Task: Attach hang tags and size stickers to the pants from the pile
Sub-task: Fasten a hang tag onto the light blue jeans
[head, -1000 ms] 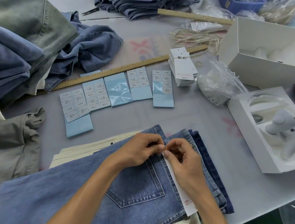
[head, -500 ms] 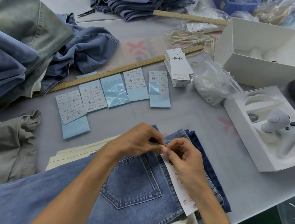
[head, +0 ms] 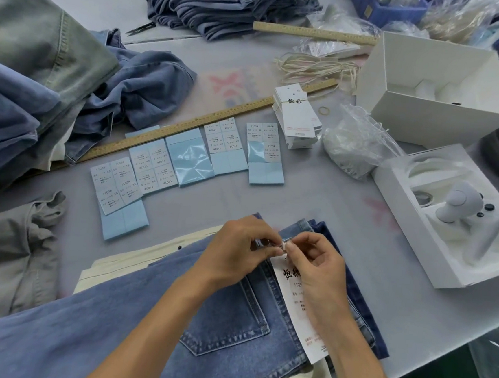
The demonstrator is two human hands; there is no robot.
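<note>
Folded blue jeans [head: 146, 324] lie back pocket up at the table's near edge, on top of cream and darker blue pants. A white hang tag [head: 290, 278] with black characters rests on their waistband. My left hand [head: 236, 251] and my right hand [head: 316, 270] meet at the tag's top end by a belt loop, fingertips pinching its thin string. The string itself is mostly hidden by my fingers. Sheets of size stickers [head: 115, 186] on pale blue backing lie in a row beyond the jeans. A banded stack of spare hang tags [head: 297, 114] sits further back.
Heaps of jeans [head: 25, 79] fill the left side, and a folded stack [head: 228, 3] lies at the back. Two wooden rulers [head: 187, 126], loose cords [head: 316, 66], a plastic bag [head: 354, 146], an open white box [head: 431, 93] and a tray holding a controller [head: 457, 213] occupy the right.
Both hands stayed pinched together at the waistband, shifting slightly while working the tag's string. The jeans and the tag lie as before.
</note>
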